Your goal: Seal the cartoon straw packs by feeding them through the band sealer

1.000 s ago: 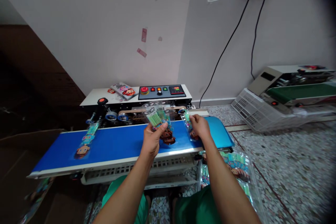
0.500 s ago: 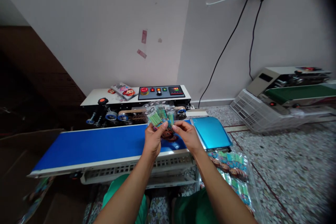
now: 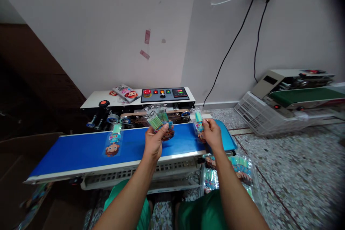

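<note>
My left hand (image 3: 155,139) is closed on a small fan of clear plastic packets (image 3: 161,120) with green strips and a cartoon face print. It is above the blue conveyor belt (image 3: 86,147) of a sealing machine (image 3: 118,101). To the right, my right hand (image 3: 212,133) pinches a single packet (image 3: 198,122) by its side, near the belt's right end, with the green part toward the machine. Another packet (image 3: 113,143) lies on the belt at the left, its top edge at the machine's rollers.
A clear tray (image 3: 258,187) of similar packets stands on the floor at lower right. A second machine with a green belt (image 3: 307,97) rests on a white crate (image 3: 250,115). Black cables (image 3: 231,43) hang from the wall socket. An open cardboard box (image 3: 16,165) stands at lower left.
My right hand has moved right, away from my left hand, with one packet. A packet has come into view on the left of the belt. The left hand has barely moved.
</note>
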Demonstrator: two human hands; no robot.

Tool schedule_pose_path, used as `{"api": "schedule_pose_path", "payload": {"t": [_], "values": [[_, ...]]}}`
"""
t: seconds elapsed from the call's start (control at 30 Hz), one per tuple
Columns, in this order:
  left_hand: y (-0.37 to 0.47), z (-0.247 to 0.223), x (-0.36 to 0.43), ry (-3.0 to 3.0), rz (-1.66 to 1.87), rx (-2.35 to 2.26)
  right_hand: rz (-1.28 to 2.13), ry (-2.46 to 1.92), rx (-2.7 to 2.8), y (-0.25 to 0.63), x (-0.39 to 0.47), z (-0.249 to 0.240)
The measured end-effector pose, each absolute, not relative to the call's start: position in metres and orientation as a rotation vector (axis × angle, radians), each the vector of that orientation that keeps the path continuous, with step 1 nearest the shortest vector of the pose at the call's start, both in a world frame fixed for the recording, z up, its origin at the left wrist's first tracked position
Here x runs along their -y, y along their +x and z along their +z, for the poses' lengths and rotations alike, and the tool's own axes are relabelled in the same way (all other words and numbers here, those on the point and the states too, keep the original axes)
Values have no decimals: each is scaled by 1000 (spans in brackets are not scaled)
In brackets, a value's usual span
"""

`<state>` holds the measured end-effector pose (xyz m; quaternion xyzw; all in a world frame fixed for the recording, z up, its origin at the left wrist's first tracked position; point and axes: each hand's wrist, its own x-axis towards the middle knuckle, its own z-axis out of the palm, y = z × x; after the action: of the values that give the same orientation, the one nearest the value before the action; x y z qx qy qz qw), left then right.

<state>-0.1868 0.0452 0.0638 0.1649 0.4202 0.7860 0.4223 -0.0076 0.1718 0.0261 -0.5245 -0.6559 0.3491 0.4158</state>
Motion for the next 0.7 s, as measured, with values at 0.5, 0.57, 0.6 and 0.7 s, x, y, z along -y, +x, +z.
{"api": "schedule_pose_path", "payload": {"t": [0.5,0.57,0.6,0.7], "values": [[-183,62,-43,485,1903,-1080,509,-1597,2027,-38,-177,20],[-182,60,-44,507,1914,-1094,614,-1423,1957,-41,-167,28],[-181,59,-44,515,1915,-1098,739,-1295,1912,-43,-161,33],[-178,56,-45,532,1883,-1102,1223,-887,1801,-51,-137,46]]}}
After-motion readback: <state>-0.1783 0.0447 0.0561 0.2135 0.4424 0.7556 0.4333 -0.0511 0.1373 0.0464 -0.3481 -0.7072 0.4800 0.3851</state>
